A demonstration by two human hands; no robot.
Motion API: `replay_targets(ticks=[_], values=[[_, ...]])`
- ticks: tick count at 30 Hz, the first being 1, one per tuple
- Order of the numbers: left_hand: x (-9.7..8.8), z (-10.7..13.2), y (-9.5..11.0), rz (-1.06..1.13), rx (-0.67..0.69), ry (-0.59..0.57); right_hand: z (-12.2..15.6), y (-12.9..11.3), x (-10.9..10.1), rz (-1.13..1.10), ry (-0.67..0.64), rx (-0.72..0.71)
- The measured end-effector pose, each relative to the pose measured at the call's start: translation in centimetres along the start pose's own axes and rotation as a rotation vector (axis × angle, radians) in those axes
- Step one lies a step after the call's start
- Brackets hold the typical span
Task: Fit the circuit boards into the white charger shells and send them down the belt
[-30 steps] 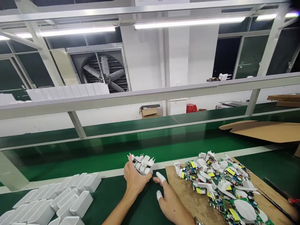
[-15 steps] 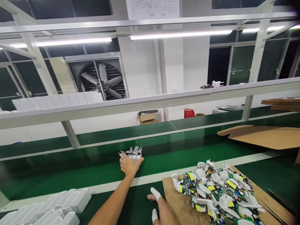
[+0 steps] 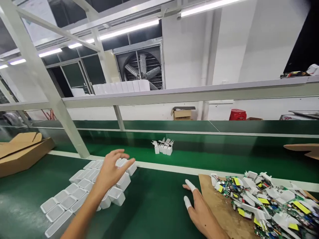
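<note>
My left hand (image 3: 113, 169) hovers over the rows of white plastic housings (image 3: 72, 189), its fingers spread and nothing in them. Some housings lie hidden beneath that hand and forearm. Low over the green bench, my right hand (image 3: 199, 205) has white finger cots on two digits; thumb and finger are apart with nothing between them. Just right of it lies a heap of circuit boards (image 3: 269, 202) with white plug parts and yellow labels, spread on a brown board (image 3: 219, 209). A small cluster of white plug adapters (image 3: 164, 147) stands on the green belt beyond both hands.
A pale rail (image 3: 174, 168) runs between the bench and the green belt (image 3: 211, 154). Cardboard (image 3: 25, 149) lies at the far left. An overhead shelf (image 3: 186, 96) on slanted posts crosses above the belt, carrying a row of white pieces (image 3: 122, 87).
The left hand has let go of the white plug adapters, leaving them on the belt, and moved left over the housings. My view has turned left. The right hand remains beside the brown board.
</note>
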State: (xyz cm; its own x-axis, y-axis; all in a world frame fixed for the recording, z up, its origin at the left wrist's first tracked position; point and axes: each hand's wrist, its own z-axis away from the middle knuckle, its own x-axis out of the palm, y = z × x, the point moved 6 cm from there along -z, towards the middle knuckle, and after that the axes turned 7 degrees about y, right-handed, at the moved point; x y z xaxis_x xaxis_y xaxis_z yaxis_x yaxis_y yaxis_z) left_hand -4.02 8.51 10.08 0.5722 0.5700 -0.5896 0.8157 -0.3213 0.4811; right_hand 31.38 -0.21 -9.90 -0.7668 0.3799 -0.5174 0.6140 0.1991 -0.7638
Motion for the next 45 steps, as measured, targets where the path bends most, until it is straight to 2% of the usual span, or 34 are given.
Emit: replay_targets(ticks=[1,3,5,7,9,13,17,19,22,26,29,32,35,38,43,45], values=[[-0.8,1.7,-1.3,-0.032,0.021,-0.039,0.0,-0.4,-0.1,0.015,-0.01,-0.016],[-0.5,5.3,-4.0,-0.282,0.14,-0.154,0.0,-1.3,-0.2,0.048,-0.022,-0.044],[0.8,8.1,-6.6,-0.463,0.195,-0.192,-0.1,-2.1,-0.5,0.091,-0.024,-0.061],[2.8,9.7,-7.7,-0.482,0.256,-0.25,-0.5,-2.7,-1.0,0.144,-0.024,-0.075],[4.6,10.4,-6.5,-0.362,0.342,-0.299,-1.2,-3.1,-2.0,0.208,-0.025,-0.09],[7.7,10.6,-0.5,-0.031,0.446,-0.463,-3.5,-3.1,-6.2,0.388,0.014,-0.118],[11.2,11.2,4.7,0.086,0.485,-0.66,-5.3,-2.1,-10.3,0.581,0.032,-0.115],[12.5,11.7,6.1,0.121,0.504,-0.698,-5.6,-1.8,-11.4,0.639,0.01,-0.126],[13.4,12.5,6.6,0.232,0.469,-0.676,-5.5,-2.0,-12.1,0.662,-0.017,-0.163],[12.8,13.2,5.8,0.406,0.376,-0.651,-5.1,-3.0,-11.7,0.591,0.032,-0.143],[11.9,12.8,5.1,0.425,0.324,-0.648,-4.4,-3.8,-9.5,0.495,0.036,-0.081],[11.6,12.5,4.7,0.413,0.295,-0.676,-3.6,-4.7,-6.8,0.433,-0.021,-0.035],[11.4,12.3,4.7,0.43,0.289,-0.684,-3.4,-5.7,-5.7,0.436,-0.078,-0.004],[11.2,12.4,4.8,0.437,0.3,-0.7,-3.6,-6.6,-5.8,0.426,-0.167,-0.051],[11.2,12.5,5.0,0.485,0.302,-0.752,-2.4,-6.4,-4.6,0.406,-0.476,-0.199],[11.2,12.6,5.1,0.522,0.282,-0.754,-1.7,-5.7,-4.3,0.425,-0.49,-0.204]])
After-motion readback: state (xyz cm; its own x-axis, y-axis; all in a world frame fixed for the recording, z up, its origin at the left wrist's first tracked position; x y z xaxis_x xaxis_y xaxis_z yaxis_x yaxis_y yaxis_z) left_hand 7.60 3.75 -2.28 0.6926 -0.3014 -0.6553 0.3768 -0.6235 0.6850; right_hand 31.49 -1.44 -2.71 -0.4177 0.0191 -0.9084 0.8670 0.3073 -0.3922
